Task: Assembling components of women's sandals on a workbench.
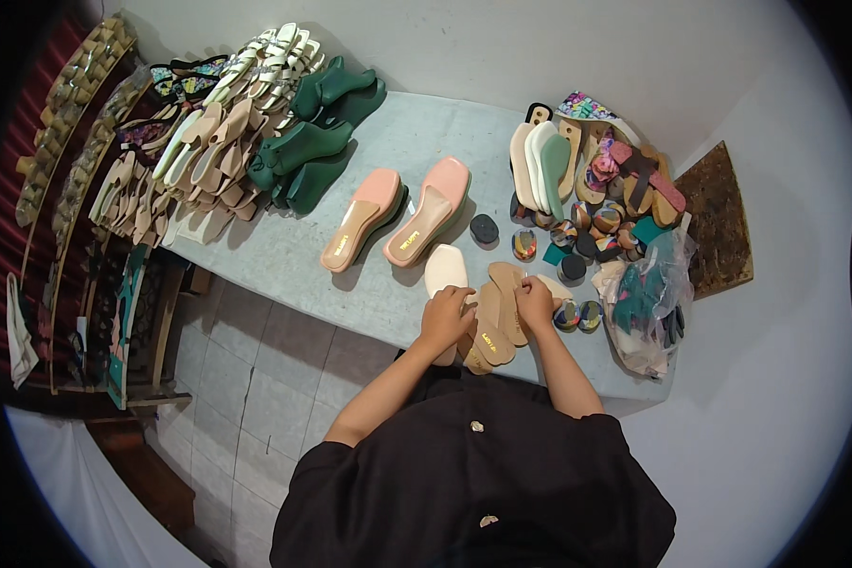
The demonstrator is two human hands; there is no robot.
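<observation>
Tan shoe insoles [495,322] lie in a small fanned pile at the near edge of the grey table [284,256], just below the middle of the frame. We see both hands on that pile. The left hand [446,317] is curled, with its fingers pressed down on the left side of the pile. The right hand [534,301] rests on the right side, with its fingers bent and closed on the edge of one insole. A cream sole [444,271] lies just left of the pile and touches the left hand.

Above the hands, near the middle, we see a pair of pink slide sandals [399,216] side by side. Dark green shoes [314,142] and many beige sandals [204,161] fill the upper left. On the right sit upright soles [540,166], round patterned heel pieces [577,237] and a clear plastic bag [648,303] with green bits inside
</observation>
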